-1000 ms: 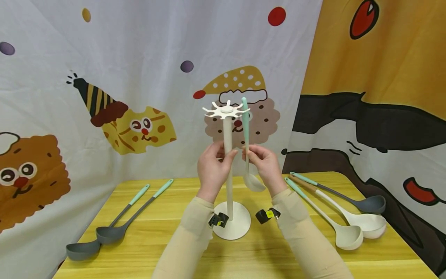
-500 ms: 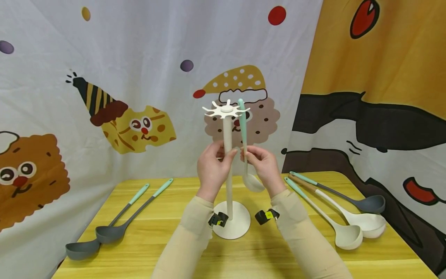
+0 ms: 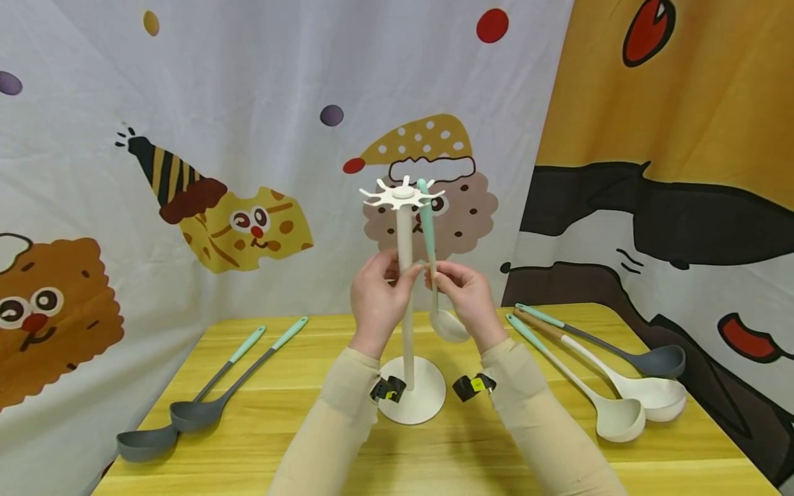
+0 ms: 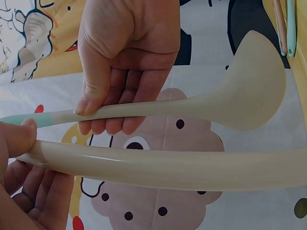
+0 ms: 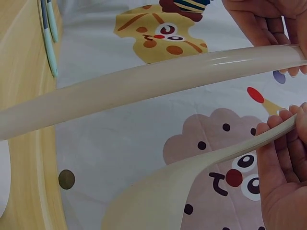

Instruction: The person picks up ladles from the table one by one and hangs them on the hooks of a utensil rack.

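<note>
My left hand (image 3: 380,296) grips the post of a white utensil stand (image 3: 405,238), thumb on the near side and fingers behind. The stand has a round base and a ring of hooks on top. A cream ladle with a mint handle (image 3: 428,224) hangs bowl-down from my right hand (image 3: 468,296), which pinches its shaft between thumb and fingers. The handle's tip overlaps the right-hand hooks in the head view. In the left wrist view, the ladle's shaft (image 4: 158,108) runs beside the post (image 4: 182,167); the right wrist view shows the bowl (image 5: 148,201) partly cut off.
Two dark grey ladles with mint handles (image 3: 198,413) lie at the table's left. On the right lie a cream ladle (image 3: 620,420), a white ladle with a wooden handle (image 3: 657,399) and a dark grey ladle (image 3: 660,362). A printed curtain (image 3: 279,83) hangs behind the wooden table (image 3: 298,441).
The ladle in my right hand has tipped left, its handle end moving slightly down and inward over the stand's hooks. My left hand stays on the post.
</note>
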Available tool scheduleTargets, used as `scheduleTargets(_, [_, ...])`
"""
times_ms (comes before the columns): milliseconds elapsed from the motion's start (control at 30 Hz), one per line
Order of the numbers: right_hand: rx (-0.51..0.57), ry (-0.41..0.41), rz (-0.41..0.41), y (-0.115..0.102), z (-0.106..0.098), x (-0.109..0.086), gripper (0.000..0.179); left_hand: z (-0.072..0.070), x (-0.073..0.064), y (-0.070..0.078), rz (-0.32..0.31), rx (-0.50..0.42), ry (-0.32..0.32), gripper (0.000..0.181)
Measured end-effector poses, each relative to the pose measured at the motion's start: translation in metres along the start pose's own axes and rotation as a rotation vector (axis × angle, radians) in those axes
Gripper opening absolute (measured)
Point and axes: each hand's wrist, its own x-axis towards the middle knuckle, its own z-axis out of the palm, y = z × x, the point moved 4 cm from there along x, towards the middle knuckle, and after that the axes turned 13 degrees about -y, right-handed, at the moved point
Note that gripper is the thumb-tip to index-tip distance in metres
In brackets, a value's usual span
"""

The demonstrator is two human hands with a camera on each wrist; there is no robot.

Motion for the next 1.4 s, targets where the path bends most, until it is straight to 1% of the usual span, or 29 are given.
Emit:
scheduleTargets(100, [-0.009, -0.002, -0.001, 0.001, 0.0, 0.0, 0.025, 0.0, 0.0, 0.0, -0.003, -0.001, -0.004, 0.024])
scheduleTargets(700, [0.009, -0.014, 0.004, 0.004, 0.006, -0.003, 0.024, 0.0, 0.0, -0.001, -0.011, 0.004, -0.001, 0.024])
scheduleTargets(1133, [0.03, -0.019, -0.007, 0.009, 0.009, -0.004, 0.025, 0.002, 0.0, -0.001, -0.015, 0.001, -0.002, 0.022])
scheduleTargets(1400, [0.038, -0.021, 0.007, 0.008, 0.011, -0.006, 0.025, 0.002, 0.0, -0.001, -0.022, -0.003, -0.003, 0.023])
